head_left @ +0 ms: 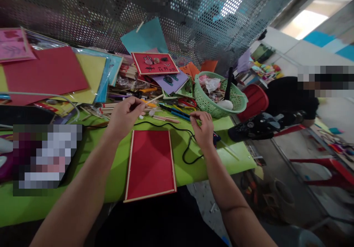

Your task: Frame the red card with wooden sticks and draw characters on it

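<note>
My left hand (pixel 125 115) pinches a thin wooden stick (pixel 154 99) that points up and to the right over the pile of sticks. My right hand (pixel 203 127) rests with curled fingers on the green table cover (pixel 110 180), fingertips pressed on something small I cannot make out beside a blue pen (pixel 177 114). Between my forearms lies a red card with a wooden stick frame (pixel 151 164). A black cable (pixel 188 143) loops past the card's top right corner, under my right hand.
A green plastic basket (pixel 218 108) with scraps and a black tool stands at the right. Finished red and purple cards (pixel 155 63), coloured paper sheets (pixel 47 73) and loose sticks crowd the back. A perforated metal screen rises behind. A person in black sits at the right beyond the table edge.
</note>
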`<state>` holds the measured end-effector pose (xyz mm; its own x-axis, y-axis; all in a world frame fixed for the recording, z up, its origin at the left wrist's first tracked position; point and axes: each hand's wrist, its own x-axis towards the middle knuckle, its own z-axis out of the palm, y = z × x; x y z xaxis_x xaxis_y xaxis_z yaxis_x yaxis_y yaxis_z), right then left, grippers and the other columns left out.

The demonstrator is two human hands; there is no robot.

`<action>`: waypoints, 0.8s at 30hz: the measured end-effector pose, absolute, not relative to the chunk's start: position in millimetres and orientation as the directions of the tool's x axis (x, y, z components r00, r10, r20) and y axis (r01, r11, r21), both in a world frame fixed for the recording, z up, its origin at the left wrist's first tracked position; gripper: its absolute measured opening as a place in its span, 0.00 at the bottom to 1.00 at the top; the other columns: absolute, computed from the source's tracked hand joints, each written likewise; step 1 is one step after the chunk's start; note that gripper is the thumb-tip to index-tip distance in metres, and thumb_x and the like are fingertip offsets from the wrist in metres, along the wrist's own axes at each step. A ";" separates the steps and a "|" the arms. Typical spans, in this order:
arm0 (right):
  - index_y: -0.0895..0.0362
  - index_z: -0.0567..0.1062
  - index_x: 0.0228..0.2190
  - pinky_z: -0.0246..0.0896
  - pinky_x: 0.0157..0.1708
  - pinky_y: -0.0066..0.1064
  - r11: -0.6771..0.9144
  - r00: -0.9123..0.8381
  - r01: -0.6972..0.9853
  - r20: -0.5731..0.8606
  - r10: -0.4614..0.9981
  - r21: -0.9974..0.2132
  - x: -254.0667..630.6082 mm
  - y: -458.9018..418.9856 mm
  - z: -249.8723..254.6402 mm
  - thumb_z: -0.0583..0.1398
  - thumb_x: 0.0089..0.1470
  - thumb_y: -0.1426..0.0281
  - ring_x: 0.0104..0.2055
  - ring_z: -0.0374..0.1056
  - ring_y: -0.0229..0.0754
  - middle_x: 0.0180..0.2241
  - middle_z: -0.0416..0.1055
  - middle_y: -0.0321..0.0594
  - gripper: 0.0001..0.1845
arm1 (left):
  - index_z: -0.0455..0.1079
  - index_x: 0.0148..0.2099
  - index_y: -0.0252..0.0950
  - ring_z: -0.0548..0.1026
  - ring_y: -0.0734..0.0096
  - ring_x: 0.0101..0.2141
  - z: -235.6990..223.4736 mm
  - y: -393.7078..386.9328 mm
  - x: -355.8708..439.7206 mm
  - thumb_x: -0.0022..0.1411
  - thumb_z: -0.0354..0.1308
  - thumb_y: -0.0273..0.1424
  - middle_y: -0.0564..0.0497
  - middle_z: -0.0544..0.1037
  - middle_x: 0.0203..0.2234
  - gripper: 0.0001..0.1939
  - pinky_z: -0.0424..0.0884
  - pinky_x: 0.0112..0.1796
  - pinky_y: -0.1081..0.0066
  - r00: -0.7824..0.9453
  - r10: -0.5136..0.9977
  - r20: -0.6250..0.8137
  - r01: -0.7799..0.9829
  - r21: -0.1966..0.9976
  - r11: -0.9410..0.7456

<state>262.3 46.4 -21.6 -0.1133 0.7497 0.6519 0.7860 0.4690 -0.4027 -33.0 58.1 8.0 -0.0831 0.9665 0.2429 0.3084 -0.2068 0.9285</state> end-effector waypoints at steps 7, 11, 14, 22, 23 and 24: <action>0.53 0.77 0.44 0.63 0.51 0.50 0.476 -0.267 0.824 0.531 0.804 -0.307 261.8 81.3 7.7 0.59 0.61 0.71 0.48 0.71 0.55 0.45 0.79 0.47 0.10 | 0.74 0.34 0.42 0.71 0.68 0.28 3.8 63.3 -49.3 0.61 0.61 0.39 0.52 0.75 0.26 0.08 0.66 0.28 0.68 -0.185 0.949 0.257 0.209 0.953 -0.217; 0.54 0.77 0.42 0.65 0.50 0.44 0.552 -0.402 0.770 0.428 0.809 -0.320 237.2 101.4 15.9 0.59 0.61 0.71 0.47 0.72 0.51 0.44 0.79 0.45 0.09 | 0.73 0.33 0.41 0.71 0.70 0.28 7.2 63.5 -54.6 0.60 0.61 0.39 0.52 0.74 0.27 0.08 0.65 0.28 0.68 -0.233 0.945 0.229 0.077 0.973 -0.217; 0.55 0.78 0.44 0.64 0.52 0.43 0.588 -0.489 0.756 0.348 0.800 -0.288 208.3 115.7 10.6 0.60 0.61 0.72 0.49 0.71 0.50 0.45 0.78 0.45 0.10 | 0.73 0.33 0.39 0.69 0.73 0.26 9.3 64.5 -56.8 0.60 0.62 0.38 0.53 0.73 0.25 0.08 0.64 0.26 0.70 -0.284 0.935 0.213 0.003 0.975 -0.222; 0.57 0.73 0.58 0.59 0.62 0.44 0.676 -0.653 0.721 0.176 0.737 -0.155 131.1 178.2 -9.8 0.62 0.62 0.64 0.60 0.66 0.52 0.59 0.71 0.50 0.24 | 0.71 0.33 0.40 0.64 0.75 0.23 4.0 70.5 -60.6 0.57 0.61 0.37 0.54 0.70 0.23 0.07 0.60 0.23 0.72 -0.356 0.925 0.136 -0.078 0.982 -0.174; 0.57 0.71 0.59 0.58 0.63 0.45 0.677 -0.666 0.727 0.126 0.735 -0.115 123.5 185.7 -10.9 0.63 0.61 0.61 0.62 0.65 0.53 0.61 0.70 0.51 0.27 | 0.71 0.33 0.39 0.65 0.75 0.23 3.7 70.7 -60.4 0.57 0.61 0.37 0.54 0.70 0.23 0.07 0.61 0.23 0.72 -0.355 0.926 0.127 -0.086 0.982 -0.168; 0.57 0.70 0.61 0.57 0.63 0.46 0.677 -0.672 0.733 0.081 0.736 -0.069 117.1 192.4 -11.7 0.65 0.59 0.59 0.63 0.63 0.55 0.62 0.68 0.51 0.32 | 0.71 0.32 0.39 0.65 0.75 0.23 3.6 70.8 -60.4 0.57 0.60 0.36 0.55 0.69 0.23 0.06 0.61 0.23 0.73 -0.356 0.926 0.122 -0.096 0.981 -0.166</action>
